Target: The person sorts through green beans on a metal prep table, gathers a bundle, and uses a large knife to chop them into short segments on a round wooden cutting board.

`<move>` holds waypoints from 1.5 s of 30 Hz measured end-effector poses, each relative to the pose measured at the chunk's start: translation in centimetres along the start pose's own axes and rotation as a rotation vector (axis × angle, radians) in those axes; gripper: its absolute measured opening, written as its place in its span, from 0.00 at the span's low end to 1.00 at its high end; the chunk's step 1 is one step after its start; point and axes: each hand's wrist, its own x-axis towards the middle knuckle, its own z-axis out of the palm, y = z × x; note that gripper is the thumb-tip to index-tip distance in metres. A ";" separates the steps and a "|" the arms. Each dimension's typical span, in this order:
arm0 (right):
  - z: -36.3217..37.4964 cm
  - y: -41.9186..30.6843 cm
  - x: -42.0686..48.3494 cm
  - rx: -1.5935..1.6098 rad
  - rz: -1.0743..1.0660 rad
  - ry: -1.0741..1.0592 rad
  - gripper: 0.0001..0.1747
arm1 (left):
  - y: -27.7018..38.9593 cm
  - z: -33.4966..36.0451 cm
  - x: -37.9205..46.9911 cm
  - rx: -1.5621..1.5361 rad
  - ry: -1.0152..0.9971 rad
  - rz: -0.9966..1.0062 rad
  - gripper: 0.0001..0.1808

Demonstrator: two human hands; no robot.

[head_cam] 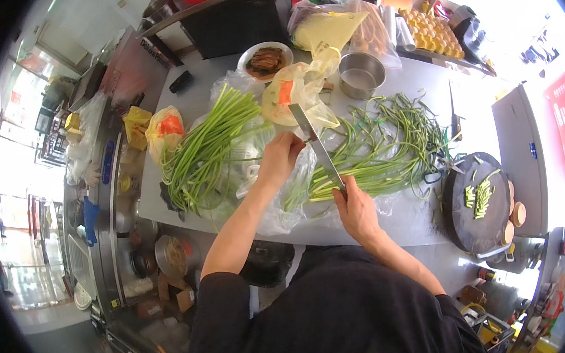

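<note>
My right hand grips the handle of a long kitchen knife, its blade slanting away from me to the upper left. My left hand pinches a thin green stem whose tip meets the blade; the other end trails left behind the hand. To the right, under and beyond the knife, lies a heap of garlic scapes with curled, tangled ends. A thick bundle of straight green stems rests at the left. Clear plastic bags spread beneath both piles.
A round chopping block with cut green pieces stands right, scissors beside it. Another knife lies farther back. Behind are a metal pot, a knotted plastic bag, a plate of meat and egg trays.
</note>
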 end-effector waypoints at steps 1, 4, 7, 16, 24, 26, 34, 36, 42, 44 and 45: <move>0.0 0.5 -0.4 -0.036 0.016 -0.009 0.14 | 0.2 0.3 0.2 -0.044 0.025 -0.017 0.04; 0.0 3.9 -3.2 -0.127 0.094 -0.043 0.14 | -0.6 0.7 1.2 -0.192 0.052 -0.013 0.04; -0.8 6.3 -5.6 -0.170 0.214 -0.047 0.14 | -1.9 1.0 1.5 -0.314 0.043 -0.002 0.04; 0.0 0.2 2.2 -0.011 -0.013 0.081 0.26 | -0.4 -1.6 -0.2 -0.254 -0.165 0.096 0.05; 4.8 -2.3 8.3 0.033 -0.186 0.042 0.11 | -1.5 -3.0 -1.9 -0.333 -0.099 -0.064 0.03; 5.2 -1.6 8.8 0.075 -0.191 0.058 0.07 | -2.2 -3.0 -1.9 -0.383 -0.099 -0.078 0.03; 3.5 1.7 8.0 -0.082 -0.151 0.062 0.03 | -2.9 -5.8 2.4 -0.445 0.411 -0.141 0.06; 2.2 4.7 7.7 -0.139 -0.049 0.099 0.04 | -3.3 -7.6 5.3 -0.356 0.531 -0.244 0.08; -2.6 10.2 6.5 -0.266 0.164 0.278 0.13 | -5.4 -10.1 11.8 -0.034 0.209 -0.527 0.13; -3.7 10.9 6.0 -0.287 0.254 0.253 0.14 | -6.5 -9.5 13.1 0.038 0.079 -0.570 0.16; -3.8 11.5 5.8 -0.266 0.278 0.259 0.14 | -6.9 -9.1 13.7 0.075 0.016 -0.588 0.18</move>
